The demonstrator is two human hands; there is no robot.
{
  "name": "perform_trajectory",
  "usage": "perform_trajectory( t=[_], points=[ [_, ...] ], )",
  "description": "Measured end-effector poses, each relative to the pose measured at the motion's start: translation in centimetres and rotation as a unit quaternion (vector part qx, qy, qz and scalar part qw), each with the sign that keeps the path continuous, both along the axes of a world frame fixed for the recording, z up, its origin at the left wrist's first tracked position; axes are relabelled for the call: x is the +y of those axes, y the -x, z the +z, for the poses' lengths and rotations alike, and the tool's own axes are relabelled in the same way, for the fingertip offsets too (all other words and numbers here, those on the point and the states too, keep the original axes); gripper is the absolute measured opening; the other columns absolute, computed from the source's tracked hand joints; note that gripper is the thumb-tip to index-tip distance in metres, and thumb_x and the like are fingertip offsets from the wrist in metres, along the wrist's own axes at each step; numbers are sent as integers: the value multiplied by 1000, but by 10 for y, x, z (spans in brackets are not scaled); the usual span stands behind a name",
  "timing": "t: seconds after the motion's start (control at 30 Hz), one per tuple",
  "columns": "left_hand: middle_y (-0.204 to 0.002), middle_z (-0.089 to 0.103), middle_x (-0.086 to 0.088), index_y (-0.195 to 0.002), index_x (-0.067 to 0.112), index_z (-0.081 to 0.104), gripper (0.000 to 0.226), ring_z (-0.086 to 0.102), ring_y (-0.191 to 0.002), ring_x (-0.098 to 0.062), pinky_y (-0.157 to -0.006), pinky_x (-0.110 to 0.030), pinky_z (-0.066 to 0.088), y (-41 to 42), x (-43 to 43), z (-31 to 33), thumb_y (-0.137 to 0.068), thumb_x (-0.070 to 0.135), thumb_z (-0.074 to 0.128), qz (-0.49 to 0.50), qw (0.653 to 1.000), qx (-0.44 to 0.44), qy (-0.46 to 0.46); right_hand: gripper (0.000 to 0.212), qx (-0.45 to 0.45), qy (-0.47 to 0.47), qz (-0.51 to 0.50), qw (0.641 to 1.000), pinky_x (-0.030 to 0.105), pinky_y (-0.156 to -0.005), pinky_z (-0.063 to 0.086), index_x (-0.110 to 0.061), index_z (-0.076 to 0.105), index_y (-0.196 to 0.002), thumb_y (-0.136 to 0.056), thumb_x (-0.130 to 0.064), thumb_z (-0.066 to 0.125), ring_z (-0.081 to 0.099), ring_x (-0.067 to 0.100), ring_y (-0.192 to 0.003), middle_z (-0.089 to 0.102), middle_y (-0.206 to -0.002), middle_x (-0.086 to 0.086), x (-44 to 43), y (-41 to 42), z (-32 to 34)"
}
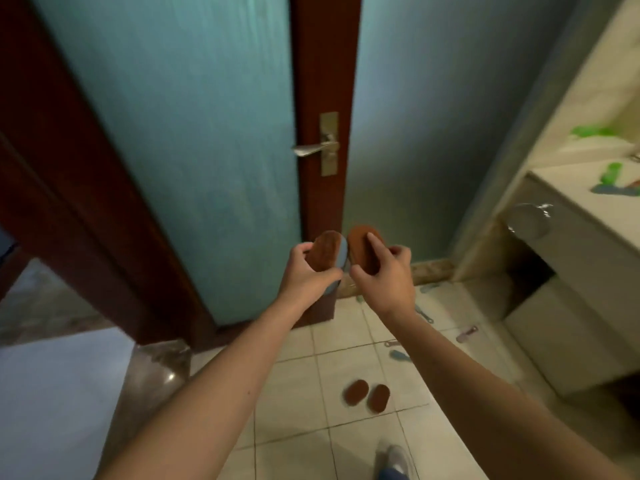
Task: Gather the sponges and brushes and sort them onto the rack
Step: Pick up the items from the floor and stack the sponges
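Head view; places are given from the door handle (313,148).

(a) Below the handle, a little left: the left grip (306,275) is clamped on a blue-backed sponge (327,249), brown and oval, with the thumb across its lower end. Its long axis runs up and away from the wrist.

(b) Below the handle, a little right: the right grip (384,275) is closed around a second sponge (363,242), its long axis near-parallel to the first. The two upper ends lie just beside each other; whether they touch cannot be told.

(c) Far below the handle: a pair of sponges (367,394) lies side by side on the floor (294,344), between the forearms and somewhat nearer the right one. With both grips full, these probably wait.

(d) Below and right of the handle: several small brushes (467,334) are scattered on the tiles, too blurred to count.

(e) Far right of the handle: the counter (554,188) carries green and blue items (611,173), smeared and cut off by the frame edge.

The rack, on which the coming move turns, is not in view.
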State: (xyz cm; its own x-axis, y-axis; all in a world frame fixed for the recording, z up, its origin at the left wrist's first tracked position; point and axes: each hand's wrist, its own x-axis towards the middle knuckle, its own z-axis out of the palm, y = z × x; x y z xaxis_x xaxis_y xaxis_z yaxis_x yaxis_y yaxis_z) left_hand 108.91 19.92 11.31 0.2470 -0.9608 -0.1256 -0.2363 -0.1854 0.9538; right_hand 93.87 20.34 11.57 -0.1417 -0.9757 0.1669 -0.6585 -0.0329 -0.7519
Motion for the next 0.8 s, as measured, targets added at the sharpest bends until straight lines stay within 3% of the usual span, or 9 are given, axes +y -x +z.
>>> perform_trajectory(
  t=[0.13,0.27,0.4,0.63,0.73,0.8],
  points=[
    [-123,54,4,-132,24,43,79,57,-107,-13,-89,-28,49,52,-21,13,-61,24,79,-83,996,-9,17,70,-9,18,-65,998,39,-91,54,-41,39,-141,-76,-51,62,52,17,-110,33,-125,-6,-4,54,9],
    [-117,48,13,-138,28,39,84,50,-103,-6,-75,-14,39,112,-39,23,-63,25,77,-156,988,-6,16,70,-5,35,-126,991,32,-83,56,-43,38,-140,-75,-52,63,51,11,-104,29,-117,-11,-5,112,18],
    [-128,52,6,-140,27,39,84,51,-105,-8,-86,-23,43,175,-61,30,-65,23,78,-198,979,-7,39,70,12,42,-169,985,27,-78,53,-42,38,-142,-77,-49,64,48,9,-103,28,-117,-12,-13,173,27],
    [-133,45,0,-140,29,40,86,52,-111,-13,-90,-27,45,290,-112,47,-62,30,76,-226,971,-26,69,68,25,59,-202,977,27,-76,50,-38,39,-143,-81,-47,62,47,11,-105,33,-126,-5,-53,287,44],
    [-134,46,-1,-140,28,40,82,51,-112,-12,-83,-22,43,346,-137,53,-66,28,76,-247,966,-12,72,66,26,70,-214,974,25,-73,49,-40,38,-142,-81,-49,61,45,7,-101,31,-121,-9,-73,340,49],
    [-133,49,1,-138,31,43,78,51,-111,-10,-79,-18,40,384,-152,56,-68,27,77,-256,964,-3,78,65,18,75,-226,971,31,-79,54,-41,40,-141,-80,-49,61,47,8,-102,31,-120,-10,-86,378,53]
  ],
)
